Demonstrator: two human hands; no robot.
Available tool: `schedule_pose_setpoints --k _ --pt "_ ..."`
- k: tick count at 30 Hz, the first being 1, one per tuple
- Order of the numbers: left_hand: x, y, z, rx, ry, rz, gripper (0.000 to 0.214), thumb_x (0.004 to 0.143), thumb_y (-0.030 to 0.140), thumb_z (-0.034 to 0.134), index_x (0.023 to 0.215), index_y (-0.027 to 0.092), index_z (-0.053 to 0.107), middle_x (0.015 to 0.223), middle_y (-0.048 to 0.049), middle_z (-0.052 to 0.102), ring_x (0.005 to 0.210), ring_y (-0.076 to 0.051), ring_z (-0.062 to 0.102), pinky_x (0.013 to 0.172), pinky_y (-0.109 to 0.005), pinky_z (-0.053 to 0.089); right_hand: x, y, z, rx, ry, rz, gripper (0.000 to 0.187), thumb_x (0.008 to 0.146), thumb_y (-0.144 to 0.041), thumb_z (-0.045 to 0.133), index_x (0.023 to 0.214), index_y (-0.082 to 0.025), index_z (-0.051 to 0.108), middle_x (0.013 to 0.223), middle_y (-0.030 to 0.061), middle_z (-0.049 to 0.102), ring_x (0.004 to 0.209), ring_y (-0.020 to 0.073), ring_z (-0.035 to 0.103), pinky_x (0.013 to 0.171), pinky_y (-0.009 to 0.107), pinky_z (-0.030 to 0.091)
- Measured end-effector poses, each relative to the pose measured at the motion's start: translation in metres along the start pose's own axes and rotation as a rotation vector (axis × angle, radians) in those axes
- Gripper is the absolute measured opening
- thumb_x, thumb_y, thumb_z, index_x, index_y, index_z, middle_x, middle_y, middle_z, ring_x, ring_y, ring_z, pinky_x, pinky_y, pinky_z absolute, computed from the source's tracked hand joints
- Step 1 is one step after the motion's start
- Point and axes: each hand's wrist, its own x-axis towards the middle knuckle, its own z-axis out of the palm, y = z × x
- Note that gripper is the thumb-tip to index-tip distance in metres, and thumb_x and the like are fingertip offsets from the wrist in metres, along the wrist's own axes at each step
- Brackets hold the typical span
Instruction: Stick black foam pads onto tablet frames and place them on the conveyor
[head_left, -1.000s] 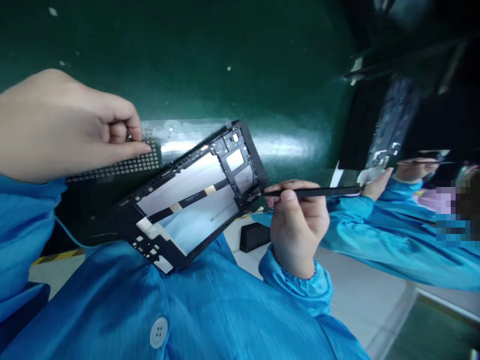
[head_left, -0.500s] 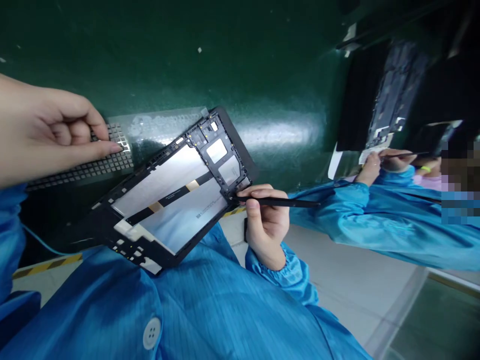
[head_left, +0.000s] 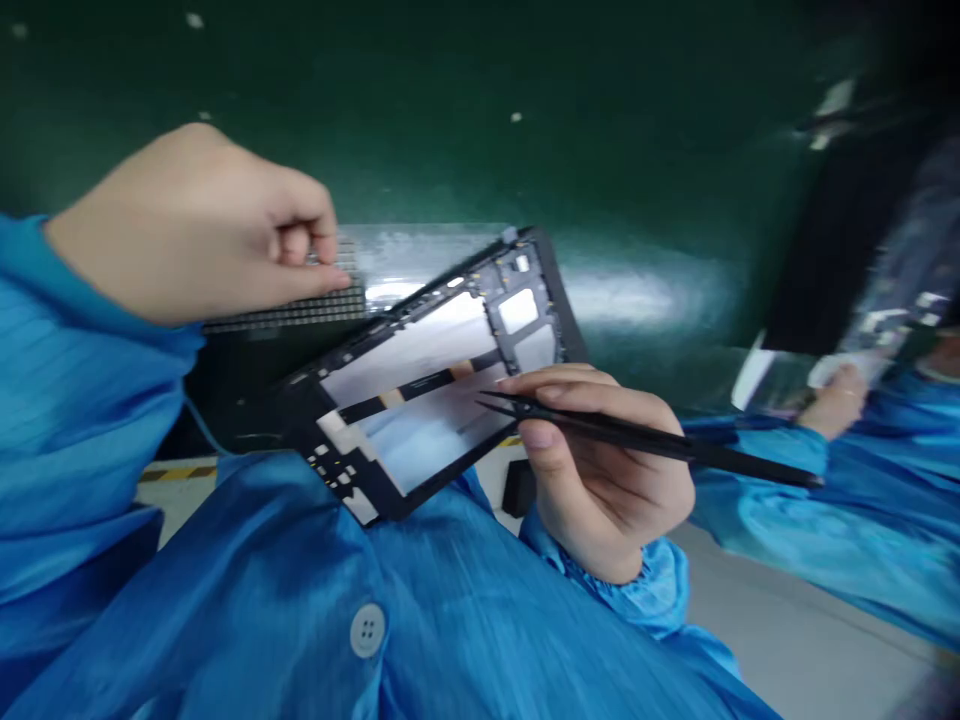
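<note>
A black tablet frame point(head_left: 420, 400) with silvery inner panels leans tilted against my blue smock, its lower corner resting on my chest. My right hand point(head_left: 600, 470) is closed on black tweezers point(head_left: 652, 442), whose tips point left over the frame's right side. My left hand point(head_left: 202, 230) is up at the left, fingers pinched together over a sheet of small dark squares point(head_left: 300, 305) on clear film lying on the green mat point(head_left: 480, 130). What the pinch holds is too small to see.
At the right, a co-worker's hand point(head_left: 836, 400) and blue sleeve point(head_left: 810, 510) are beside dark parts on the mat. A small black block point(head_left: 517, 488) sits under my right hand. Yellow-black tape point(head_left: 169, 470) marks the mat's near edge.
My right hand has lifted the tweezers from the frame's right corner to above its panel. The left hand stays pinched at the square sheet. The view has shifted and blurred.
</note>
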Motion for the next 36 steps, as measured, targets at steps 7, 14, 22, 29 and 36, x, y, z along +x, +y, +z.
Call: schedule_pose_setpoints --k 7,14,22,29,36 --pt "0.005 0.011 0.001 0.026 -0.068 -0.084 0.081 0.091 0.083 0.032 0.092 0.016 0.077 0.087 -0.0020 0.073 0.109 -0.024 0.074 0.114 -0.042 0.051 0.019 -0.006 0.071 0.072 -0.252 -0.027 0.045 0.098 -0.005 0.073 0.137 -0.026 0.069 0.122 0.0096 0.082 0.117 0.0261 0.082 0.098 0.050 0.074" --pt "0.008 0.014 0.004 0.114 -0.066 -0.111 0.029 0.086 0.044 0.061 0.089 0.022 0.079 0.079 0.0013 0.074 0.104 -0.027 0.079 0.107 -0.042 0.058 0.017 0.004 0.077 -0.026 -0.231 -0.027 0.045 0.100 -0.007 0.069 0.139 -0.028 0.068 0.124 0.0090 0.080 0.121 0.0260 0.079 0.102 0.051 0.073" --pt "0.006 0.015 0.004 0.175 -0.062 -0.087 0.027 0.096 0.036 0.064 0.099 0.017 0.083 0.071 0.0010 0.073 0.092 -0.024 0.078 0.105 -0.043 0.061 0.021 0.001 0.081 -0.097 -0.249 -0.038 0.043 0.100 -0.007 0.070 0.136 -0.029 0.068 0.122 0.0089 0.082 0.120 0.0266 0.080 0.101 0.052 0.072" --pt "0.008 0.015 0.003 0.127 -0.082 -0.118 0.024 0.100 0.030 0.069 0.102 0.011 0.084 0.075 0.0013 0.069 0.113 -0.035 0.081 0.112 -0.062 0.060 0.014 0.003 0.088 -0.053 -0.099 -0.039 0.039 0.100 -0.002 0.069 0.131 -0.025 0.072 0.117 0.0073 0.084 0.113 0.0221 0.083 0.097 0.044 0.073" --pt "0.011 0.016 0.004 0.128 -0.090 -0.152 0.027 0.096 0.031 0.072 0.101 0.007 0.083 0.070 0.0080 0.055 0.121 -0.038 0.079 0.110 -0.071 0.057 0.012 0.004 0.089 -0.111 -0.103 -0.060 0.039 0.101 -0.004 0.071 0.132 -0.027 0.071 0.116 0.0070 0.085 0.112 0.0239 0.083 0.097 0.048 0.074"
